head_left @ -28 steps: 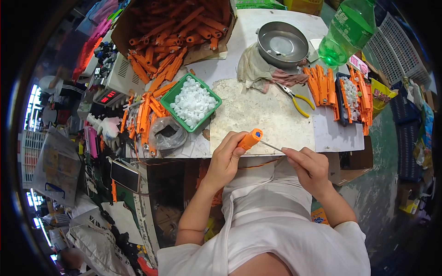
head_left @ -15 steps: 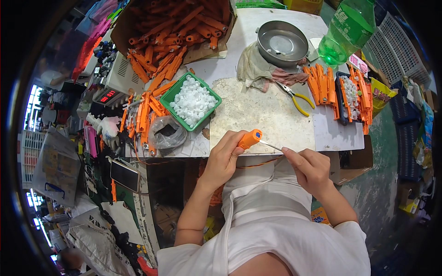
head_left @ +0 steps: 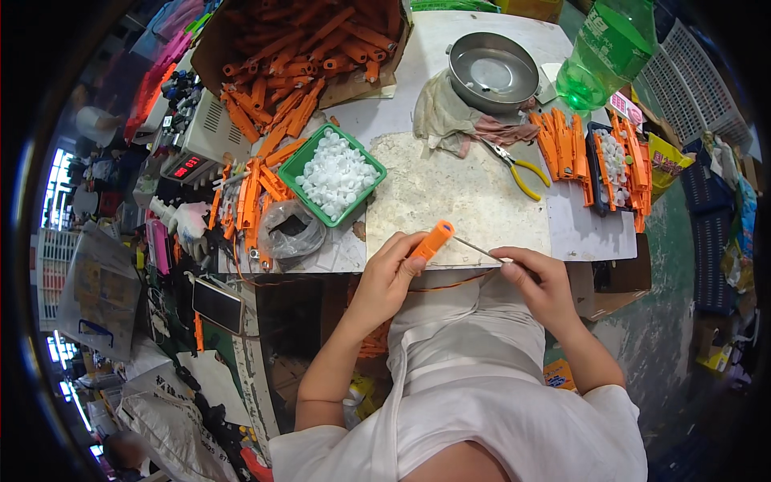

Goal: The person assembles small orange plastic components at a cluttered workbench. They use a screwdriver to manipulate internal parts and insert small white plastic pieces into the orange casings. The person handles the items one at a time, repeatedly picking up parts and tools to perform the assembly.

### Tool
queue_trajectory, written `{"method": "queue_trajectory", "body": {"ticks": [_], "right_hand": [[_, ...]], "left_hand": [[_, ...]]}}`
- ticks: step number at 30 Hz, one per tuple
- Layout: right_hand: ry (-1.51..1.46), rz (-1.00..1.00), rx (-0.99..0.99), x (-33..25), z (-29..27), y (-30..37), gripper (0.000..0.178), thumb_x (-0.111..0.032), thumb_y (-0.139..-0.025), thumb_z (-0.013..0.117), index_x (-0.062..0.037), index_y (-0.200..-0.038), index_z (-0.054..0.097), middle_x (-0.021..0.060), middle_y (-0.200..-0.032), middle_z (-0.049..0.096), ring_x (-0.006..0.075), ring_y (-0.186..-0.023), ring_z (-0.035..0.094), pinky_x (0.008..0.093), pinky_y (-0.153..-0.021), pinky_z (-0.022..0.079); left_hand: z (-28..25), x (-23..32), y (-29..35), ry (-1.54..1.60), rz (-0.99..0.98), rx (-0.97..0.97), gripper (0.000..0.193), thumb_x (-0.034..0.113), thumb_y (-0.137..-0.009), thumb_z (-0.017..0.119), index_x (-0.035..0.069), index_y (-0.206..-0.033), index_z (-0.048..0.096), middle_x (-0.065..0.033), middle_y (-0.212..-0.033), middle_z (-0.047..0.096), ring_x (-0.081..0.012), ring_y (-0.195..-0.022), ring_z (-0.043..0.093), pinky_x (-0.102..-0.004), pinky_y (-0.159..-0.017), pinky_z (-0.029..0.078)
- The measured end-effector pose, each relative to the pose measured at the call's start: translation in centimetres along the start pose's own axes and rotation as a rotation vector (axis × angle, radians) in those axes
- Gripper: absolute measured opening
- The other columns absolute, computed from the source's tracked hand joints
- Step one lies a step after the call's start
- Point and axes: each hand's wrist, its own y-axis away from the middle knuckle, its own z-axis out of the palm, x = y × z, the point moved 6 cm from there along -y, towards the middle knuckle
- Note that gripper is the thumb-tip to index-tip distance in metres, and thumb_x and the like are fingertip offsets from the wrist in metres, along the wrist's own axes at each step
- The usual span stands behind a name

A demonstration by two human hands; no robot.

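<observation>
My left hand (head_left: pixel 391 277) is closed around an orange plastic housing (head_left: pixel 434 241), a long hollow piece with a spot of blue at its upper end. It is held tilted over the table's front edge. Between the thumb and fingers of my right hand (head_left: pixel 540 283) is a thin metal rod-like tool (head_left: pixel 477 248), pointing left toward the housing's blue end. Whether its tip touches the housing I cannot tell. Beyond both hands lies a stained pale work board (head_left: pixel 458 189). Pliers with yellow handles (head_left: pixel 524 178) rest at the board's far right.
A green basket of white plastic caps (head_left: pixel 336 177) stands left of the board. Behind it, a cardboard box (head_left: pixel 210 68) overflows with orange housings. A metal bowl (head_left: pixel 491 74) sits on a rag (head_left: pixel 443 120). More housings (head_left: pixel 560 149) and a green bottle (head_left: pixel 604 60) are at right.
The housing has turned more upright, showing less of its end opening. My right hand has drawn slightly back, and the tool now lies just beside the housing's end.
</observation>
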Motion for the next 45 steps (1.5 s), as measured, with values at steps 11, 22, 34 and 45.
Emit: {"method": "queue_trajectory", "body": {"ticks": [11, 22, 34, 45], "right_hand": [[0.127, 0.014, -0.167, -0.2, 0.9, -0.4, 0.022, -0.014, -0.092, 0.056, -0.0018, -0.109, 0.065, 0.0077, -0.059, 0.053, 0.0098, -0.054, 0.045, 0.0251, -0.053, 0.04], [0.104, 0.066, -0.231, 1.1, 0.8, 0.0, 0.023, -0.012, -0.091, 0.056, -0.0009, -0.109, 0.065, 0.0038, -0.061, 0.051, 0.0075, -0.053, 0.043, 0.0248, -0.05, 0.039], [0.37, -0.336, -0.069, -1.4, 1.1, 1.1, 0.021, -0.008, -0.086, 0.06, -0.0041, -0.107, 0.064, 0.0142, -0.082, 0.066, 0.0279, -0.065, 0.063, 0.0317, -0.056, 0.049], [0.314, -0.082, -0.239, -0.8, 1.2, 0.8, 0.021, -0.015, -0.089, 0.058, -0.0027, -0.105, 0.065, 0.0173, -0.079, 0.064, 0.031, -0.064, 0.062, 0.0344, -0.057, 0.048]], "left_hand": [[2.1, -0.6, -0.2, 0.726, -0.269, -0.078, 0.061, 0.008, -0.088, 0.063, -0.006, -0.139, 0.032, -0.0145, -0.105, 0.062, -0.0178, -0.093, 0.063, -0.0303, -0.085, 0.052], [2.8, -0.4, 0.3, 0.629, -0.237, -0.086, 0.059, 0.002, -0.088, 0.062, -0.009, -0.138, 0.032, -0.0067, -0.114, 0.044, -0.0155, -0.099, 0.061, -0.0246, -0.082, 0.052], [3.3, -2.3, 0.3, 0.746, -0.237, 0.067, 0.062, 0.009, -0.088, 0.063, -0.005, -0.139, 0.031, -0.0116, -0.121, 0.053, -0.0207, -0.096, 0.064, -0.0284, -0.081, 0.054], [3.3, -2.1, -0.3, 0.841, -0.176, 0.069, 0.059, 0.013, -0.089, 0.063, -0.005, -0.137, 0.034, -0.0131, -0.121, 0.055, -0.0237, -0.097, 0.065, -0.031, -0.083, 0.054]]}}
